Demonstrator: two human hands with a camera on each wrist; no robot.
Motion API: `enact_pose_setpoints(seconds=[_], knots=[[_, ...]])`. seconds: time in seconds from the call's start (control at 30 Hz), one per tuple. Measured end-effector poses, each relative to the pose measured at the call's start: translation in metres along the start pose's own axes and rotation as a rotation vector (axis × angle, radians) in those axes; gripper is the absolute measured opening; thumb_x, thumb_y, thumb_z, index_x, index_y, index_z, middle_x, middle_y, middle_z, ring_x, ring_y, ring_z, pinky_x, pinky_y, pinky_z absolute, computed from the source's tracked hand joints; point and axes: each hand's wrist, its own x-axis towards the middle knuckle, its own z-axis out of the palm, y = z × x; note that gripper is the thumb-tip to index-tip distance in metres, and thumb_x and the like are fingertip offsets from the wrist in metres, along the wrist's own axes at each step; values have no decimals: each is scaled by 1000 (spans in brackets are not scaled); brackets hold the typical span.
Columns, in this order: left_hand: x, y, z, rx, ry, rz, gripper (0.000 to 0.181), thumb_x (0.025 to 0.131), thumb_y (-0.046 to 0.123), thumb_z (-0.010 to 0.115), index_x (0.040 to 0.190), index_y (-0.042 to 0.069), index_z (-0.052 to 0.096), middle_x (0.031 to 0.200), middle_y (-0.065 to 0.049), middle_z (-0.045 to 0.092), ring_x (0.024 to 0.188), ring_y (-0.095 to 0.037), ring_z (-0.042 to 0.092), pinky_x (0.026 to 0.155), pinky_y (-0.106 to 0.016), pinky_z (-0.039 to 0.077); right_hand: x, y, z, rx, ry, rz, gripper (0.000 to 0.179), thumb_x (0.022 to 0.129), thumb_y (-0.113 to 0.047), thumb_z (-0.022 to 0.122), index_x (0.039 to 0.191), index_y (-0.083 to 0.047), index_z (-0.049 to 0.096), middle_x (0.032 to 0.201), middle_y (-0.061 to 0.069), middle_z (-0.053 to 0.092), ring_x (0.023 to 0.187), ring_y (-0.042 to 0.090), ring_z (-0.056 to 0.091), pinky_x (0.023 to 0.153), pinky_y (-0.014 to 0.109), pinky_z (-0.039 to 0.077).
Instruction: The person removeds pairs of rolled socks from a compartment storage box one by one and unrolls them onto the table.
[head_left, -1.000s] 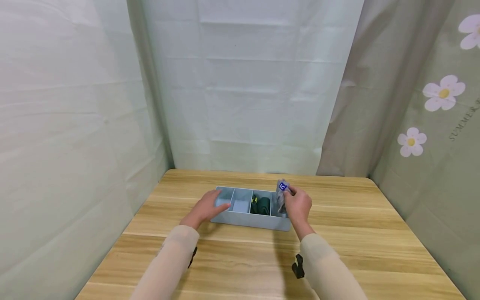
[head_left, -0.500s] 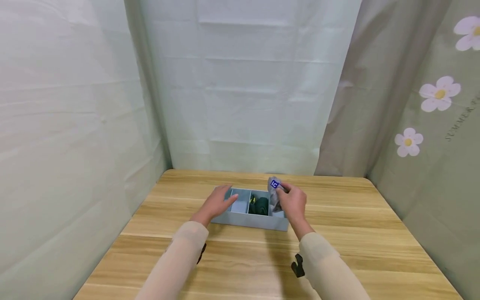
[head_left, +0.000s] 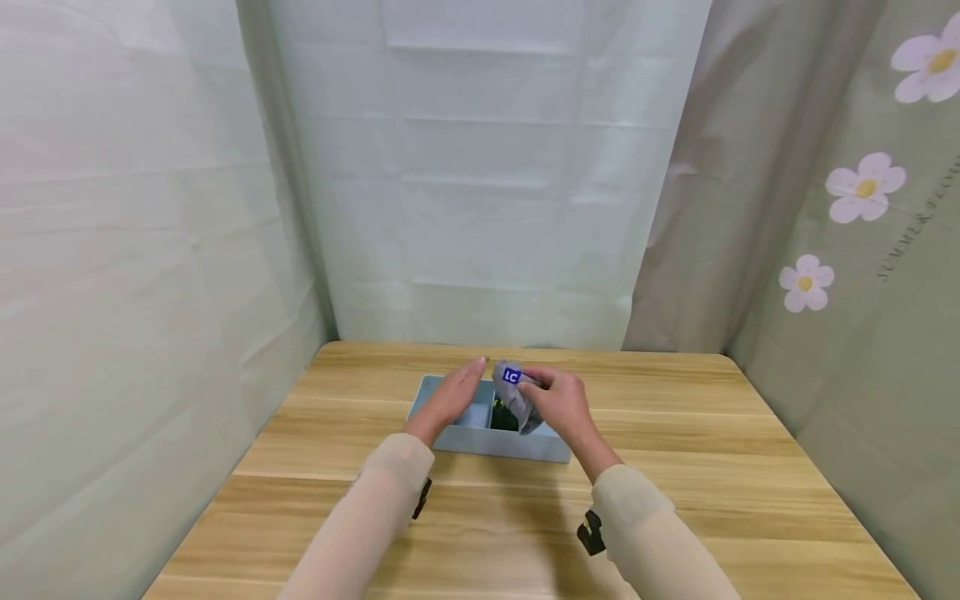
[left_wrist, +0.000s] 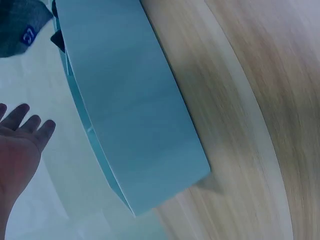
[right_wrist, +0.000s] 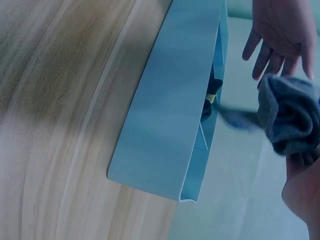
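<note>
My right hand [head_left: 564, 406] pinches a grey rolled sock [head_left: 516, 403] with a blue label over the divided light-blue box [head_left: 506, 444]. In the right wrist view the sock [right_wrist: 289, 119] shows its rolled end, and a loose part dangles towards the box. My left hand [head_left: 448, 398] is raised over the left half of the box, fingers straight and holding nothing. In the left wrist view the left hand [left_wrist: 22, 150] has its palm turned towards the sock. A dark green bundle of fabric [head_left: 502, 417] with yellow marks sits in one compartment, partly hidden by the grey sock.
The box stands on a wooden table [head_left: 480, 517], its long side facing me. Pale fabric curtains [head_left: 487, 208] enclose the table at the back and both sides. Dark straps [head_left: 591, 533] hang by the sleeves.
My right hand has lifted the grey sock out of the rightmost compartment and carried it left. My left hand has risen from the box's left end and moved right, towards the sock.
</note>
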Motion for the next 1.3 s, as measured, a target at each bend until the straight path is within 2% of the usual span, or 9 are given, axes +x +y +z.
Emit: enact_pose_setpoints(seconds=[0.13,0.23,0.37,0.53,0.63,0.77,0.93,1.1,1.3], knots=[[-2,3,-1,-121,-16,-35,75,103,61,15,145,10,51,147,-11,50,141,-31,37,115,-53,25,0,-1,2,45,-64,-37,25,91,-16,72,116,-10,75,106,6,73,95,19,69,80,39,57],[-1,2,0,-148,-5,-35,79,104,60,12,123,6,67,125,-13,64,126,-33,52,111,-55,30,-1,0,3,47,-79,-33,25,92,-16,72,116,-10,75,107,5,73,96,19,68,82,40,57],[-1,0,1,-185,5,-15,73,108,50,16,100,1,69,101,-10,67,104,-29,62,105,-53,39,-2,1,2,27,-82,-29,25,93,-16,71,117,-11,74,108,5,72,95,20,68,81,40,57],[-2,-1,3,-352,-29,-30,59,110,41,25,108,-6,60,93,-13,64,88,-33,66,95,-51,50,-2,3,1,-2,-83,-48,24,93,-14,70,116,-10,74,107,6,73,93,20,68,79,40,57],[-2,0,3,-413,-41,-58,56,108,45,31,114,-5,56,92,-10,59,83,-27,63,90,-49,53,-3,3,1,-25,-91,-67,23,93,-12,70,116,-9,74,107,8,73,92,21,69,79,41,58],[-6,2,2,-412,-88,-85,58,103,53,44,117,-1,60,97,-10,59,89,-22,62,91,-42,54,-4,1,1,-51,-110,-94,23,92,-10,71,115,-10,75,107,8,73,92,21,68,80,42,57],[-9,0,3,-419,-153,-101,54,98,50,57,121,1,64,111,-11,65,103,-27,65,96,-40,51,-5,1,-1,-99,-132,-148,23,92,-9,71,114,-10,75,107,7,72,90,20,67,80,42,57],[-11,0,7,-481,-188,-91,47,98,40,63,120,-2,63,107,-10,66,94,-25,66,91,-38,54,-7,4,-7,-129,-133,-179,23,90,-8,73,113,-13,75,108,3,72,90,17,66,79,41,57],[-14,2,16,-553,-183,-40,35,100,24,62,117,-6,62,102,-7,66,89,-16,65,88,-37,55,-7,15,-14,-99,-163,-148,31,89,-16,76,119,-14,73,116,3,70,98,19,65,87,43,54]])
